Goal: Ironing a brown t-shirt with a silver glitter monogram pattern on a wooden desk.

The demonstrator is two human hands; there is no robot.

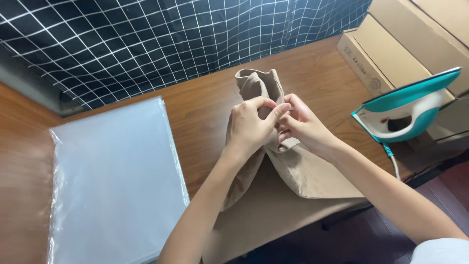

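Left hand point(251, 128) and right hand point(303, 127) are seen pressed close together at frame centre, fingertips meeting. Both are closed in a pinch on a bunched fold of the tan cloth point(298, 171); the left thumb is laid across toward the right hand's fingers. Exact contact between the two hands can't be told, as the cloth is gathered between them.

The tan cloth is held partly raised: its upper end stands up behind the hands, toward upper centre, and its lower part is spread flat over the tabletop point(195, 112) edge at lower centre, hanging slightly past it.

At the left of the frame, a stack of clear plastic bags point(115, 181) is laid flat on the tabletop, well apart from the hands.

At the right, a teal and white iron point(408, 110) is stood on its heel, cord trailing down off the edge. Behind it, at upper right, cardboard boxes point(391, 44) are stacked.

A dark fabric with a white grid point(146, 39) is hung across the top of the frame behind the tabletop.
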